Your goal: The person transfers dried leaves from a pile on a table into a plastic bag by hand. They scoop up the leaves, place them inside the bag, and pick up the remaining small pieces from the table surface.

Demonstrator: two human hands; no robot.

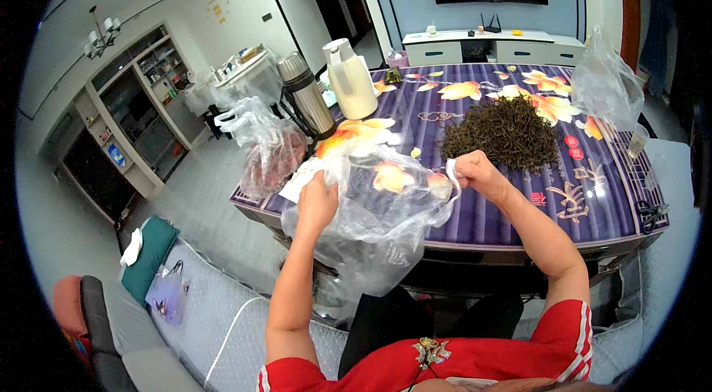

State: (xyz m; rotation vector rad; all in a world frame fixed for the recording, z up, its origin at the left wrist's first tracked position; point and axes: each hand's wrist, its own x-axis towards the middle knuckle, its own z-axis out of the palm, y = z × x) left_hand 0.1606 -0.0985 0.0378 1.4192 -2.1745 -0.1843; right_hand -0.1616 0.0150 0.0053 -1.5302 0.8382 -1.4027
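A large clear plastic bag (384, 214) is stretched between my two hands over the near edge of the table. My left hand (318, 200) is closed on the bag's left side, beside a white paper-like piece (295, 183) on the table. At the bag's right rim, my right hand (477, 174) grips a bunched white edge. Just beyond my right hand lies a heap of dark dried strands, like tea leaves (503, 133). The bag's lower part hangs past the table edge above my lap. Whether anything is inside it I cannot tell.
On the purple flowered table (473, 225), a tied bag with reddish contents (272, 155), a steel vacuum flask (308, 94) and a cream thermos jug (351, 80) stand left. Another clear bag (606, 83) and a plastic cup (638, 141) are right. A sofa (222, 308) lies lower left.
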